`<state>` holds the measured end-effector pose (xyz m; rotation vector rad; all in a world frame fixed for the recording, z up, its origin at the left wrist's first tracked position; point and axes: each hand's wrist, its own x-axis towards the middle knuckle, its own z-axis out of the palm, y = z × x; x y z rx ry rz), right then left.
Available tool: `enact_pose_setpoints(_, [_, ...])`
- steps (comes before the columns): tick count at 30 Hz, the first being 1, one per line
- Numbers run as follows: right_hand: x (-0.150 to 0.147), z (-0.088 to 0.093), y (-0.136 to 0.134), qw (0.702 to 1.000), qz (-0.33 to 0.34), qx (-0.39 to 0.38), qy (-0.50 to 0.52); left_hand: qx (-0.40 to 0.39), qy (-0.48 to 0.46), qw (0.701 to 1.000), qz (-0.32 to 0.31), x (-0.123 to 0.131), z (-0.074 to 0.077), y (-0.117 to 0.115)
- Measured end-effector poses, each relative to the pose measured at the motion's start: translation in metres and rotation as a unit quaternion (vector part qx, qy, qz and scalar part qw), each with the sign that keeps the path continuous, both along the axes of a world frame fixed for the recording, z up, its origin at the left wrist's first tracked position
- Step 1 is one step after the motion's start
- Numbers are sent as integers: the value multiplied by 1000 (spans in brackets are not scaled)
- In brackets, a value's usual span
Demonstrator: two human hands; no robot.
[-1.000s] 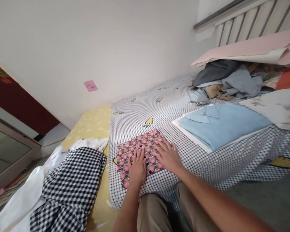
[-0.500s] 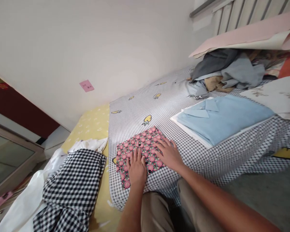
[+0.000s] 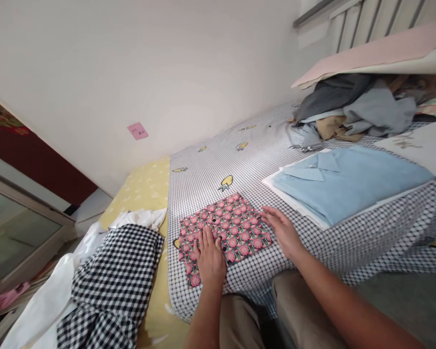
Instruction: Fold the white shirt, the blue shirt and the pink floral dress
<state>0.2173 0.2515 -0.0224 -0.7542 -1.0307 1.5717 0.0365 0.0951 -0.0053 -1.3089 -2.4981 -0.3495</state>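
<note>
A pink floral cloth (image 3: 236, 228) with dark round buttons lies folded and flat on the checked bed sheet (image 3: 210, 165). My left hand (image 3: 210, 257) rests palm down on its lower left part, fingers spread. Beside the cloth's right edge is my right hand (image 3: 281, 231), its fingers apart and the fingertips at the edge, holding nothing.
Folded light blue shirt (image 3: 352, 179) on white cloth at the right. Behind it, a pile of grey and brown clothes (image 3: 374, 106) under a pink sheet (image 3: 378, 48). At the left, a black-and-white checked garment (image 3: 112, 281) and white cloth (image 3: 43, 295) over yellow bedding (image 3: 141, 184).
My right hand has moved right, off the floral cloth to its edge, uncovering more of its right part. My left hand stays on the cloth. The view has shifted slightly.
</note>
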Motion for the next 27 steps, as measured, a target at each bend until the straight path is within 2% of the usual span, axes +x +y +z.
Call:
enact_pose_setpoints(5, [1, 2, 0, 999, 10, -4, 35, 35, -45, 998, -11, -1, 2, -2])
enact_pose_setpoints(12, [6, 1, 3, 998, 28, -13, 61, 55, -54, 996, -33, 1, 11, -9])
enact_pose_setpoints(19, [11, 3, 6, 995, 62, -31, 67, -3, -41, 999, 2, 7, 18, -6])
enact_pose_setpoints(27, [14, 2, 8, 994, 74, -29, 74, -60, -35, 998, 12, 8, 23, -3])
